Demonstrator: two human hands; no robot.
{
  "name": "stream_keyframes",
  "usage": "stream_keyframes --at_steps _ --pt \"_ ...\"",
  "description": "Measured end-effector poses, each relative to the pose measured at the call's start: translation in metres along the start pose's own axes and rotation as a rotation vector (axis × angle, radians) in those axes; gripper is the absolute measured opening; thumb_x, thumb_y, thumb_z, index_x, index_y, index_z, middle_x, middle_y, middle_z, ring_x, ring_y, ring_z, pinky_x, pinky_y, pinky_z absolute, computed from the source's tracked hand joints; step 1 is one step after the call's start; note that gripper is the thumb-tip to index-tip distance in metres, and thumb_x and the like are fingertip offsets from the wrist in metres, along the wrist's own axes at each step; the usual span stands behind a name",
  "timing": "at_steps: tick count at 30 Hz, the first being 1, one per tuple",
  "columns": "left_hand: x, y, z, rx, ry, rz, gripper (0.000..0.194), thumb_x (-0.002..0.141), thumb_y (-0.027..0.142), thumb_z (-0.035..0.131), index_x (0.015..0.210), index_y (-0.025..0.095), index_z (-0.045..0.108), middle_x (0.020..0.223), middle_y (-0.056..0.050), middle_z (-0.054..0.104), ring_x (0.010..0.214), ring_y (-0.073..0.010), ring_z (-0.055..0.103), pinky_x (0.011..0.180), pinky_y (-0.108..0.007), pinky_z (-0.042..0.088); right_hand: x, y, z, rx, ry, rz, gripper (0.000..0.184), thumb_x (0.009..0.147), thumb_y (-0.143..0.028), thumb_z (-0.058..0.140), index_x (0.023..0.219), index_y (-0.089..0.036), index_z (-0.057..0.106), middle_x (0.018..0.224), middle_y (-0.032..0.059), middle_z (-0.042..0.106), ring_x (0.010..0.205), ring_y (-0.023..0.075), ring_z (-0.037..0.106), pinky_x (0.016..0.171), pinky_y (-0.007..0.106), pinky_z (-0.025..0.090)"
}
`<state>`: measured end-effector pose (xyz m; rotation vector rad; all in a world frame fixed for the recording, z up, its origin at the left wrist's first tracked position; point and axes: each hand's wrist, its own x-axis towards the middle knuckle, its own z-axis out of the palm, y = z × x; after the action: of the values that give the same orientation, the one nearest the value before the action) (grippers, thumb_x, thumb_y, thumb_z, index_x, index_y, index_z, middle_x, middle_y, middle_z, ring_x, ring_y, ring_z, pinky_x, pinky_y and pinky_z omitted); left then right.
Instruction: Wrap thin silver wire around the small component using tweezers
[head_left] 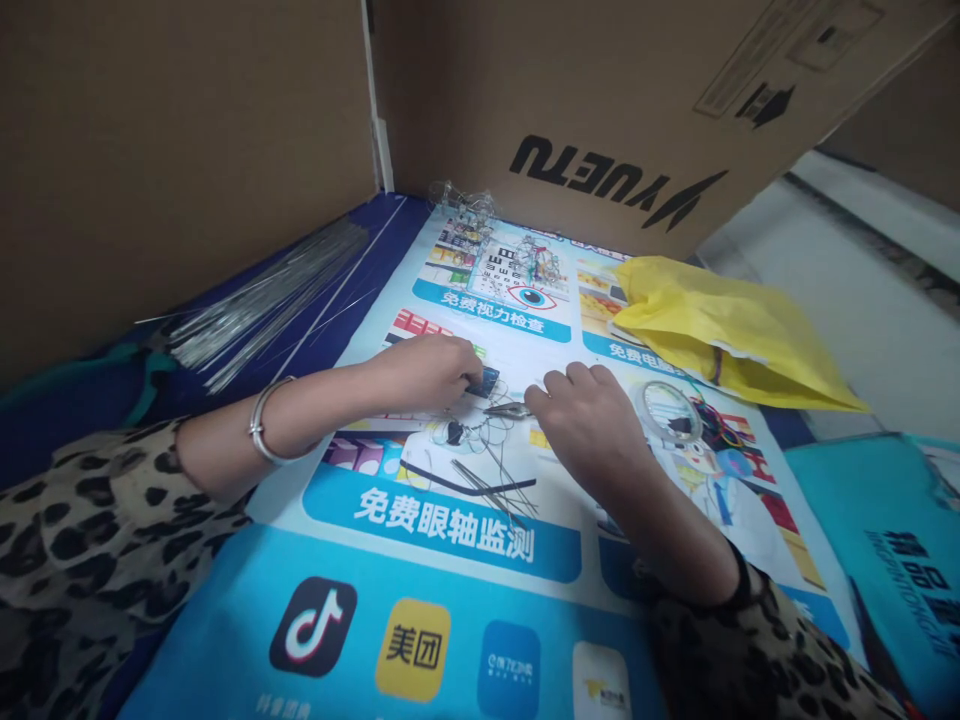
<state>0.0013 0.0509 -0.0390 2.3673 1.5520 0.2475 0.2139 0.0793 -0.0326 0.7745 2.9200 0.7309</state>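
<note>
My left hand (424,372) lies on a printed poster mat (450,520) with its fingers curled round a small dark blue piece (486,380). My right hand (589,415) is closed on small metal pliers (508,409) whose tips point left toward that piece. Thin wire loops and a small dark bead (454,433) lie just below the two hands. A few cut wire lengths (491,490) rest nearer to me. A silver bangle (264,420) sits on my left wrist.
A bundle of long silver wires (255,305) lies at the left. A yellow plastic bag (720,330) sits at the right, with a clear tape roll (670,410) beside it. Finished wire pieces (480,225) are at the back. Cardboard walls (187,140) stand behind.
</note>
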Motion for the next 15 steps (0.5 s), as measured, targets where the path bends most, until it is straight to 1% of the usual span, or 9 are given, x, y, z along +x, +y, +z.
stream_keyframes --at_steps 5,8,11,13,15 --pt "-0.001 0.000 -0.001 0.012 0.008 -0.024 0.031 0.080 0.014 0.044 0.101 0.021 0.066 0.101 -0.003 0.065 0.094 -0.0172 0.059 0.082 -0.027 0.044 -0.001 0.011 0.020 0.060 0.050 -0.016 0.016 0.083 -0.016 0.048 0.077 -0.019 0.062 0.071 0.0058 0.056 0.073 0.0197 0.040 0.064 0.033 0.019" --pt "-0.002 -0.001 0.001 0.032 0.036 -0.024 0.032 0.080 0.015 0.045 0.104 0.022 0.064 0.105 -0.003 0.065 0.096 -0.0177 0.059 0.081 -0.027 0.044 0.001 0.016 0.028 0.103 0.056 -0.008 0.015 0.082 -0.016 0.049 0.079 -0.020 0.063 0.071 0.0050 0.056 0.073 0.0190 0.040 0.064 0.032 0.019" --pt "-0.004 0.000 0.002 0.103 0.100 0.030 0.028 0.079 0.015 0.047 0.099 0.021 0.065 0.098 -0.004 0.065 0.092 -0.0183 0.059 0.080 -0.028 0.044 0.002 0.018 0.032 0.148 0.064 0.002 0.016 0.082 -0.017 0.050 0.082 -0.019 0.065 0.071 0.0047 0.057 0.073 0.0181 0.040 0.064 0.031 0.019" --pt "-0.004 0.002 0.002 0.169 0.145 0.079 0.023 0.079 0.014 0.048 0.093 0.020 0.066 0.090 -0.004 0.066 0.088 -0.0185 0.059 0.079 -0.030 0.043 0.002 0.018 0.034 0.175 0.072 0.009 0.017 0.082 -0.017 0.049 0.085 -0.020 0.066 0.072 0.0043 0.057 0.073 0.0178 0.040 0.064 0.031 0.019" --pt "-0.005 0.004 0.000 0.217 0.180 0.119 0.020 0.079 0.014 0.049 0.087 0.019 0.067 0.086 -0.004 0.066 0.087 -0.0185 0.059 0.079 -0.031 0.042 0.002 0.019 0.037 0.190 0.075 0.013 0.017 0.081 -0.017 0.049 0.086 -0.020 0.066 0.073 0.0042 0.058 0.073 0.0176 0.041 0.065 0.031 0.020"
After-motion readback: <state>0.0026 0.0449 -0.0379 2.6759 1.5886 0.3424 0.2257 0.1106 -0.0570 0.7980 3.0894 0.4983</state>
